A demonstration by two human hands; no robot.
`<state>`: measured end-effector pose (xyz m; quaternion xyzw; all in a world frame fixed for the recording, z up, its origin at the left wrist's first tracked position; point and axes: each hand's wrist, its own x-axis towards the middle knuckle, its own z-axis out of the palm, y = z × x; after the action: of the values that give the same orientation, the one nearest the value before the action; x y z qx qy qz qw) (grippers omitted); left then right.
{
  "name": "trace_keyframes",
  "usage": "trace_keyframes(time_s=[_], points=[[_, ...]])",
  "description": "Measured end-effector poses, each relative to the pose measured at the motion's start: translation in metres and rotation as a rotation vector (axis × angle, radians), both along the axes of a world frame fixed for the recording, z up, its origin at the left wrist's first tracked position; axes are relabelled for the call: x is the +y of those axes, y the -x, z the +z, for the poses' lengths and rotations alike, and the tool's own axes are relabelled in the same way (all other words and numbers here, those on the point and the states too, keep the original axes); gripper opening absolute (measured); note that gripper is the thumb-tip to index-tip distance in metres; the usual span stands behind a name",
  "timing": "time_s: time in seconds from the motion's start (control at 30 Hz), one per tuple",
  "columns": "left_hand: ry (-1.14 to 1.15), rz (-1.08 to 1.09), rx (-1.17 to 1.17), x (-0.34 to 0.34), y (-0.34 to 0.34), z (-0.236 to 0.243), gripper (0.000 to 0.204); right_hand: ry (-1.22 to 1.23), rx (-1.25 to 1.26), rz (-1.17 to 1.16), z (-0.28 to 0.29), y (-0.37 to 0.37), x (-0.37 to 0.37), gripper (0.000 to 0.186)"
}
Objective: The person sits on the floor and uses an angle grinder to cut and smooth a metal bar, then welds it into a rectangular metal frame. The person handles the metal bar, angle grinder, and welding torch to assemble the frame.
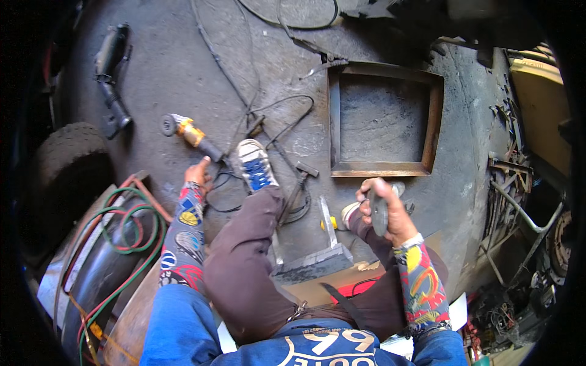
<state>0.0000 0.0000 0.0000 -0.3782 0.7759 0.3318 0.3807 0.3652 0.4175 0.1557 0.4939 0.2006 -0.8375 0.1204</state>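
Observation:
My right hand (pixel 394 216) grips a grey disc (pixel 379 212), which shows nearly edge-on, with the fingers round its upper part. My left hand (pixel 198 173) has its fingers apart and loosely bent, close to the rear end of an angle grinder (pixel 194 134). Whether a fingertip touches the tool cannot be made out. The grinder has a yellow-orange body, a dark handle and a round dark wheel at its far left end. It lies on the concrete floor, left of my shoe (pixel 256 165). Both my forearms wear patterned sleeves.
A rusty square metal frame (pixel 386 167) lies on the floor at the right. Cables (pixel 213 52) run across the middle. Red and green hoses (pixel 116 249) drape over metal at the left, near a tyre (pixel 68 155). Metal scrap (pixel 519 201) lines the right side.

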Motion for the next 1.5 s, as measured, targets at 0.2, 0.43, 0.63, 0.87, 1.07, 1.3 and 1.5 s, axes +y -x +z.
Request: trace_keyframes(time_s=[0.2,0.43,0.63,0.87,1.07,1.3,1.5], points=[[-0.059,0.018,0.057,-0.013,0.027,-0.126,0.101,-0.284,0.244,-0.312,0.018,0.005,0.055,0.07],[0.073,0.17,0.426,-0.027,0.033,-0.151,0.089,-0.442,0.184,-0.434,0.056,0.011,0.044,0.06],[-0.487,0.219,0.377,-0.002,-0.002,-0.014,0.047,-0.27,0.702,-0.228,0.06,0.03,0.052,0.06],[-0.518,-0.629,0.627,0.015,-0.046,0.204,0.042,-0.434,0.719,0.029,0.097,0.068,0.009,0.062],[-0.536,-1.112,0.826,0.047,-0.07,0.38,0.059,-0.808,0.701,0.224,0.172,0.048,-0.05,0.061],[-0.631,-1.278,0.987,0.108,-0.145,0.418,0.057,-0.926,0.974,-0.114,0.207,0.047,-0.104,0.076],[-0.88,-1.566,1.339,0.148,-0.161,0.389,0.063,-0.924,0.807,-0.338,0.193,0.012,-0.121,0.076]])
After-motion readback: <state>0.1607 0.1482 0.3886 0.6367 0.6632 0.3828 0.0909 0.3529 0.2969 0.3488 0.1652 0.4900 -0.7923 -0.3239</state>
